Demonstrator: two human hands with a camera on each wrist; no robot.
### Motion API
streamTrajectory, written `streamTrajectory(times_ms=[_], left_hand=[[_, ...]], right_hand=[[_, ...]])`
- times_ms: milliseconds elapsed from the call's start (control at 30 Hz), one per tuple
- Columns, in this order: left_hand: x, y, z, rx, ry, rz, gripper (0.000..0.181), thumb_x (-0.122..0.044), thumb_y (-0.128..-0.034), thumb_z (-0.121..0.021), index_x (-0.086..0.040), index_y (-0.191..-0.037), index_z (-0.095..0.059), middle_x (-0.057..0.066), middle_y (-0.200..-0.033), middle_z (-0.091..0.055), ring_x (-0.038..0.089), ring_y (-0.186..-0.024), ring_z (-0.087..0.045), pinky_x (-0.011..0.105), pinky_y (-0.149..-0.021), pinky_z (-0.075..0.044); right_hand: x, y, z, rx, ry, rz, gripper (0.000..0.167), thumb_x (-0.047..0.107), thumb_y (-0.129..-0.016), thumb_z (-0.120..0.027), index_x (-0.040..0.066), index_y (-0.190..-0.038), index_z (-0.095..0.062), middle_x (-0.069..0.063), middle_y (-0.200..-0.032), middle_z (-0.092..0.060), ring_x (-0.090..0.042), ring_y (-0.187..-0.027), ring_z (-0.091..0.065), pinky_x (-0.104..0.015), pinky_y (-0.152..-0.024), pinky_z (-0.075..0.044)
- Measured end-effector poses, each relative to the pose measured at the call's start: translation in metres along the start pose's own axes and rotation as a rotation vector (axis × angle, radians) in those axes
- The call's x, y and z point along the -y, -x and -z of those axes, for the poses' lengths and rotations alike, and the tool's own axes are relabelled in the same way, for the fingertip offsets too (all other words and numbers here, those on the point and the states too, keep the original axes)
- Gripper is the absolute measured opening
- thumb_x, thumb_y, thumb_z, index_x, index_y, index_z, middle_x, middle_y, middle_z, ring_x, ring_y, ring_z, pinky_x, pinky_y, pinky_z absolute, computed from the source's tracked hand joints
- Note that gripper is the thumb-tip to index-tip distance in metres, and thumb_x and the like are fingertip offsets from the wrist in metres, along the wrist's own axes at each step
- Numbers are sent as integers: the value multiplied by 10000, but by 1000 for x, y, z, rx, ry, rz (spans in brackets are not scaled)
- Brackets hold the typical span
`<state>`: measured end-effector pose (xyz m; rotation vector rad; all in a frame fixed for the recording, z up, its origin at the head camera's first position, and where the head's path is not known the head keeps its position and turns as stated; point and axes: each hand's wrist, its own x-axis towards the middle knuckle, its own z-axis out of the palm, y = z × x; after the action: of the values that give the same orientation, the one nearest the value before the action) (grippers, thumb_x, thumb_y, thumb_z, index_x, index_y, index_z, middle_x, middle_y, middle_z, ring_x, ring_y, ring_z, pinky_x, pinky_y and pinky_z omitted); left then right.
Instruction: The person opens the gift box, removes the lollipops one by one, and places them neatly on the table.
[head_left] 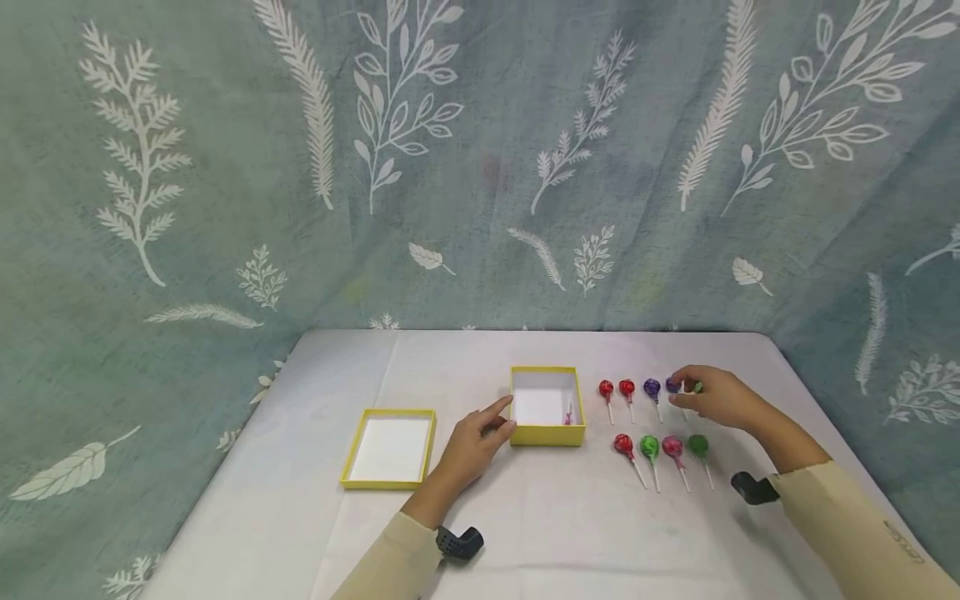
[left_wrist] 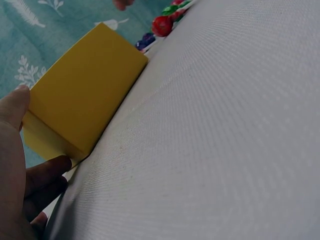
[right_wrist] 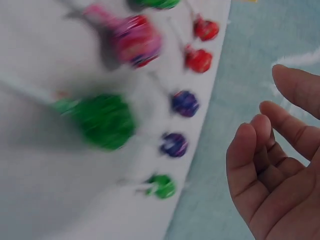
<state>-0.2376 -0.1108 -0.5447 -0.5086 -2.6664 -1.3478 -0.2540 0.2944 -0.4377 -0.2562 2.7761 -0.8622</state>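
Observation:
My left hand (head_left: 474, 443) touches the left side of an open yellow box (head_left: 549, 436), its fingers at that wall. In the left wrist view, fingertips meet the box (left_wrist: 90, 85) near its top edge and low down by the table. Inside the box, a small pink-and-white piece (head_left: 568, 412) shows at the right. My right hand (head_left: 717, 398) hovers over the right end of the back row of lollipops, beside a purple lollipop (head_left: 672, 385) and a green lollipop (head_left: 698, 387). The right wrist view shows its fingers (right_wrist: 245, 150) loosely bent, with nothing between them.
Left of the box lies its yellow-rimmed lid (head_left: 387, 450), white inside up. Two red lollipops (head_left: 617, 387) and a purple lollipop (head_left: 652, 388) continue the back row. In front lie a red (head_left: 623, 444), a green (head_left: 649, 447), a pink (head_left: 672, 447) and a dark green lollipop (head_left: 698, 446).

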Motion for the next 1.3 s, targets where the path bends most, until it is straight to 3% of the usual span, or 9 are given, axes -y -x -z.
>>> streamTrajectory(times_ms=[233, 467, 767, 967, 1133, 1300], left_hand=[[4, 1, -1, 5, -4, 20, 567, -618, -929, -507, -360, -1433, -491, -156, -998, -665, 149, -1071, -572, 473, -1019, -403], [3, -3, 0, 0, 2, -5, 538, -594, -935, -523, -372, -1425, -497, -149, -985, -667, 143, -1057, -574, 468, -996, -424], [4, -3, -2, -13, 7, -10, 557, -587, -935, -529, -320, -1423, -514, -132, -990, -680, 178, -1053, -583, 497, -1001, -413], [4, -2, 0, -8, 3, -1, 553, -588, -938, -523, -325, -1424, -513, -131, -994, -678, 160, -1034, -584, 479, -992, -427], [4, -4, 0, -4, 3, -11, 553, -581, -945, -517, -302, -1423, -519, -137, -973, -678, 159, -1043, -595, 491, -1106, -308], [5, -2, -1, -2, 9, -15, 549, -569, -947, -523, -294, -1422, -520, -142, -963, -678, 154, -1012, -599, 509, -1088, -326]], right_hand=[[40, -20, 0, 49, 42, 71, 380, 225, -915, -688, 7, -1215, -609, -89, -977, -546, -231, -783, -575, -330, -632, -527], [75, -36, -9, 86, 67, 103, 349, 257, -910, -704, 81, -1204, -637, -71, -1029, -560, -200, -784, -563, -314, -627, -518], [112, -50, -32, 187, 21, 191, 264, 166, -931, -677, 69, -1173, -639, -51, -888, -558, -205, -696, -646, -318, -609, -557], [128, -59, -50, 228, 24, 241, 243, 132, -931, -673, 59, -1161, -646, -41, -947, -581, -229, -757, -666, -312, -637, -567], [136, -67, -64, 268, 68, 236, 261, 125, -939, -662, 41, -1185, -642, -16, -986, -606, -188, -759, -667, -278, -632, -553], [145, -73, -73, 308, 90, 234, 248, 130, -971, -612, 55, -1206, -638, -27, -1058, -619, -229, -754, -672, -291, -614, -562]])
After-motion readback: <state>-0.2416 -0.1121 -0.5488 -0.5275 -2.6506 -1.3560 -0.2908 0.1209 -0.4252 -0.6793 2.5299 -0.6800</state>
